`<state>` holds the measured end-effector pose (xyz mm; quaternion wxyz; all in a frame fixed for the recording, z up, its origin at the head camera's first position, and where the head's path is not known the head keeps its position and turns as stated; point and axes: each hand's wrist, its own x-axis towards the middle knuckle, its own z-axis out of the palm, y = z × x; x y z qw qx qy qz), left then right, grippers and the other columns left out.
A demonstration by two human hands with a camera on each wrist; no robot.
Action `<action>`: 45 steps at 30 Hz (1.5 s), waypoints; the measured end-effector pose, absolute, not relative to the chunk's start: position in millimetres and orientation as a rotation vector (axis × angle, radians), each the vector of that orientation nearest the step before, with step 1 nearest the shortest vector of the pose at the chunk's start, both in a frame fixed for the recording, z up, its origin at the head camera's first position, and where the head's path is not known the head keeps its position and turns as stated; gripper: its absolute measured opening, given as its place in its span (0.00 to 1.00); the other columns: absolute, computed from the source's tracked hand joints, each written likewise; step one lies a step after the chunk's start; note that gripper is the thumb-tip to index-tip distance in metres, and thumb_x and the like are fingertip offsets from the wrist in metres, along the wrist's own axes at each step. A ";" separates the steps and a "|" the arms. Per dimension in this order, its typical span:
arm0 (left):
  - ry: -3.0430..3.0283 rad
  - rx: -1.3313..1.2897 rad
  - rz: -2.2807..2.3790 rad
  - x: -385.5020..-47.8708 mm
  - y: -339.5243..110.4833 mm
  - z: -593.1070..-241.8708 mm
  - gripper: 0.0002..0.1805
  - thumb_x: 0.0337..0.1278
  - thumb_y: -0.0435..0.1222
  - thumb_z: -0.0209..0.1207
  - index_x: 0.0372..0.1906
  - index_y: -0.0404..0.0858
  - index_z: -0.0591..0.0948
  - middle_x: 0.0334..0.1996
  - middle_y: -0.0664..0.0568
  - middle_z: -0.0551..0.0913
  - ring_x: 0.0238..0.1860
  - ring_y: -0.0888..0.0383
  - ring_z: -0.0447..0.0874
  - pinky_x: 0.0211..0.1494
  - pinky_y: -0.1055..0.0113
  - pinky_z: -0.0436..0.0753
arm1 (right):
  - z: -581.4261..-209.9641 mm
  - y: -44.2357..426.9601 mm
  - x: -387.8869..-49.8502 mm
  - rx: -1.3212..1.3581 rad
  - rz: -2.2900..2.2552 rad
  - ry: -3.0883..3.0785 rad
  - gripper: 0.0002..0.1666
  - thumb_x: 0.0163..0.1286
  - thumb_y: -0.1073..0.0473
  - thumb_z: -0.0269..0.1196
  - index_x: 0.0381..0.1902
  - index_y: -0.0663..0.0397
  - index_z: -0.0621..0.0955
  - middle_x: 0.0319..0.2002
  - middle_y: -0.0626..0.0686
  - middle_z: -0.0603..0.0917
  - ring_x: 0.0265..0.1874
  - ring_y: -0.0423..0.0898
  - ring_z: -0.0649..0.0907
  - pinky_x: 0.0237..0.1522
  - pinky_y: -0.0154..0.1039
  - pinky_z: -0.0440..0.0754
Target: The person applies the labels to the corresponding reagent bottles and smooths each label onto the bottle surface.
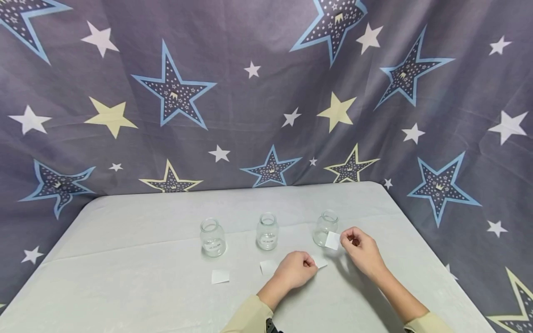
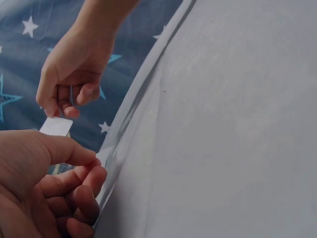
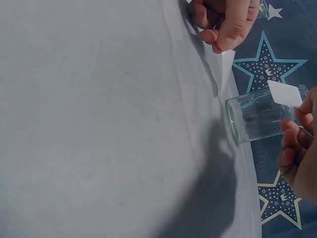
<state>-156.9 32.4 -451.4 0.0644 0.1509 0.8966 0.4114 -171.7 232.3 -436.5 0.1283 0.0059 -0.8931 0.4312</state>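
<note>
In the head view my right hand (image 1: 363, 252) pinches a small white square label (image 1: 332, 240) by its edge. It is held in front of the right glass jar (image 1: 328, 221), partly covering it; whether they touch I cannot tell. My left hand (image 1: 295, 269), lower and further left, pinches a white paper slip (image 1: 319, 262) between thumb and finger. The right wrist view shows that paper slip (image 3: 227, 69) hanging from the left fingertips, and the label (image 3: 285, 93) in front of the jar (image 3: 257, 119).
A middle glass jar (image 1: 267, 231) and a left glass jar (image 1: 213, 238) stand upright, each with a printed label on its front. White paper pieces lie on the table, one (image 1: 268, 267) beside the left hand and another (image 1: 220, 276) further left. A star-patterned curtain (image 1: 233, 111) backs the table (image 1: 125, 277).
</note>
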 end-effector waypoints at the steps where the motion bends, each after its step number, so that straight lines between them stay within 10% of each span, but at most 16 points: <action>1: 2.714 0.455 1.222 -156.9 32.6 -451.5 0.04 0.46 0.37 0.60 0.22 0.43 0.81 0.17 0.62 0.75 0.20 0.69 0.67 0.26 0.76 0.68 | -436.6 232.1 -171.9 0.017 1.259 -2.596 0.04 0.62 0.61 0.58 0.30 0.54 0.79 0.26 0.49 0.77 0.22 0.35 0.71 0.27 0.30 0.68; 45: 2.735 0.338 1.405 -165.2 22.5 -443.0 0.04 0.50 0.40 0.61 0.27 0.45 0.82 0.22 0.62 0.78 0.20 0.70 0.69 0.25 0.75 0.69 | -445.7 211.6 -172.4 0.080 1.309 -2.574 0.03 0.62 0.63 0.59 0.29 0.55 0.80 0.24 0.48 0.77 0.22 0.34 0.70 0.27 0.29 0.69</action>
